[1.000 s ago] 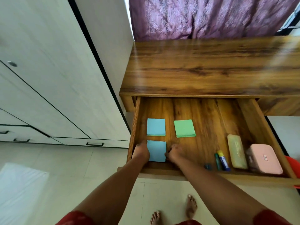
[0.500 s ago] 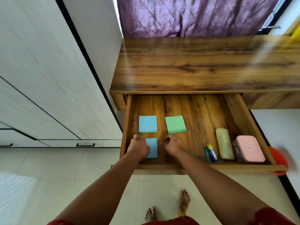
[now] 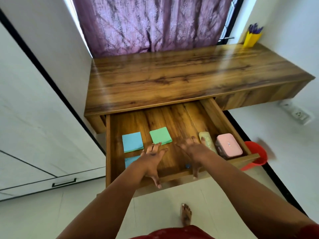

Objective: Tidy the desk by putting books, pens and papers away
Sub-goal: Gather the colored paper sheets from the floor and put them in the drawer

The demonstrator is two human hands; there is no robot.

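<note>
Reaching hands: both stretch over the open drawer [image 3: 219, 116], palms down, fingers spread.
Left hand [image 3: 151, 160]: fingers straight and splayed, holding nothing; fingertips reach toward the green pad, thumb hangs over the drawer's front rail.
Right hand [image 3: 194, 150]: fingers straight and apart, gripping nothing; fingertips lie near the pale green case, thumb points down past the front rail.
Blue pad [image 3: 132, 141]: flat at the drawer's left side.
Second blue pad [image 3: 130, 161]: just in front of the first, partly hidden by the left wrist.
Green pad [image 3: 160, 135]: flat, right of the first blue pad.
Pale green case [image 3: 207, 139]: lies lengthwise, right of centre.
Pink case [image 3: 228, 146]: in the drawer's right front corner, beside the pale green case.
Desk [image 3: 172, 78]: wooden top, with a yellow pen holder [image 3: 251, 38] at its far right corner.
Red bucket [image 3: 257, 155]: on the floor, right of the drawer.
</note>
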